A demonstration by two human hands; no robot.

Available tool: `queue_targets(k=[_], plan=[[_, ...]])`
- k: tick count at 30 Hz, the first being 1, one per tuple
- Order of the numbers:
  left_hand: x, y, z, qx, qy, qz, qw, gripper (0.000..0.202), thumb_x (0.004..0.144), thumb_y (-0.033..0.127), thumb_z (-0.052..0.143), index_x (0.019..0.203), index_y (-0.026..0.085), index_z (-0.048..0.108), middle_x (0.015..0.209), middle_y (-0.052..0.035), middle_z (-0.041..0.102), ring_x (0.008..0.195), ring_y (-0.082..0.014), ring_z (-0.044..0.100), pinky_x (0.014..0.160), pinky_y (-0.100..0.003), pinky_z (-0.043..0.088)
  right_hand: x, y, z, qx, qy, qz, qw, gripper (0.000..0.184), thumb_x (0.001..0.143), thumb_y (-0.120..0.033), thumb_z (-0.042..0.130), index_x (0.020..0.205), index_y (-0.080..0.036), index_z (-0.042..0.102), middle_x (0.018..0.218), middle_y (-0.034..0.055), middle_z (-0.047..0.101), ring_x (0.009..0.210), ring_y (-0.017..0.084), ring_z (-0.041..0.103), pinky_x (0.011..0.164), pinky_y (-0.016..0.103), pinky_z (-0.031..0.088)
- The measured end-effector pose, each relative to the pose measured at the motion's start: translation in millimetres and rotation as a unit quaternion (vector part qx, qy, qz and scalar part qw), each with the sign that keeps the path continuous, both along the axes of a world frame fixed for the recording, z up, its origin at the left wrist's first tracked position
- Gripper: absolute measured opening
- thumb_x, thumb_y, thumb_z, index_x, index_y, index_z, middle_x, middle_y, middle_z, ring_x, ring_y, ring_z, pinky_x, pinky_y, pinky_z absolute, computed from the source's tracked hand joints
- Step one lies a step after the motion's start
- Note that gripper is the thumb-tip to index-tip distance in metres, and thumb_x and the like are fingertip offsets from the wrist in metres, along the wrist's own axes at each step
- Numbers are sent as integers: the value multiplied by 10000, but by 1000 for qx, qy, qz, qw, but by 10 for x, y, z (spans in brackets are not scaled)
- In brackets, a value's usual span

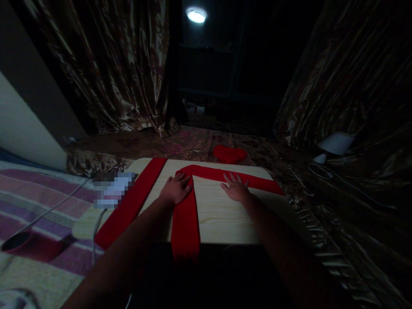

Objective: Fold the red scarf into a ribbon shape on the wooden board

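A long red fabric strip (186, 219), resembling a scarf, lies bent at a corner on the pale wooden tabletop (225, 216). One length runs toward me and hangs over the front edge; the other crosses to the right edge. My left hand (176, 189) rests palm down by the bend, its fingers extended on the cloth. Farther right, my right hand (236, 189) lies flat with spread fingers, the fingertips on the crosswise length. Neither hand grips anything. Another straight red strip (137, 199) slants along the tabletop's left side, apart from both hands.
Behind the table sits a bundled red cloth (229, 154). A white lamp (337, 143) with a cord stands at right. To the left, a blurred-out object (116, 191) and cables lie near a striped bedspread (45, 191). Patterned curtains (128, 64) hang behind.
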State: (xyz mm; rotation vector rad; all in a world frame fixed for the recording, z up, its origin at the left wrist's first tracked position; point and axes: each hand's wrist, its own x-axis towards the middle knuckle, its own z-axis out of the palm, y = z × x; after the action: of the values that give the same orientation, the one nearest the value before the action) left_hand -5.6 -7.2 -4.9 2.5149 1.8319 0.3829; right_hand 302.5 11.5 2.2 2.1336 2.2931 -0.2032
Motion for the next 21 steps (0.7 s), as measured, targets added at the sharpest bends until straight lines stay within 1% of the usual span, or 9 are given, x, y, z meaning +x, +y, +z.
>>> queue_targets(k=[4, 11, 16, 21], plan=[[5, -6, 18, -7, -6, 11, 1000, 624, 985, 536, 325, 1525, 238, 422, 1590, -131, 383, 1482, -286, 316, 1163, -525, 277, 85, 100, -35, 18, -3, 0, 1000, 739, 946, -741, 166, 1595, -388, 160, 1683, -4, 102, 1532, 356, 84, 1117, 767, 72], [-6, 37, 32, -38, -14, 14, 999, 653, 977, 570, 321, 1535, 240, 400, 1605, -132, 355, 1491, -281, 300, 1174, -540, 253, 156, 184, -104, 26, -12, 5, 1000, 745, 941, -745, 182, 1595, -388, 164, 1680, -5, 106, 1531, 356, 99, 1119, 768, 70], [-70, 115, 10, -33, -5, 19, 999, 651, 977, 564, 325, 1531, 233, 411, 1577, -130, 408, 1465, -279, 349, 1164, -493, 281, 127, 222, -73, 12, 0, 7, 1000, 766, 926, -769, 200, 1594, -395, 158, 1682, -13, 83, 1535, 354, 78, 1125, 760, 52], [-131, 191, 6, -39, 1, 24, 999, 664, 975, 572, 310, 1541, 234, 394, 1579, -134, 404, 1470, -283, 340, 1168, -490, 271, 83, 288, -31, 9, 12, 18, 1000, 765, 924, -774, 213, 1590, -402, 164, 1682, -12, 87, 1538, 340, 60, 1124, 758, 24]])
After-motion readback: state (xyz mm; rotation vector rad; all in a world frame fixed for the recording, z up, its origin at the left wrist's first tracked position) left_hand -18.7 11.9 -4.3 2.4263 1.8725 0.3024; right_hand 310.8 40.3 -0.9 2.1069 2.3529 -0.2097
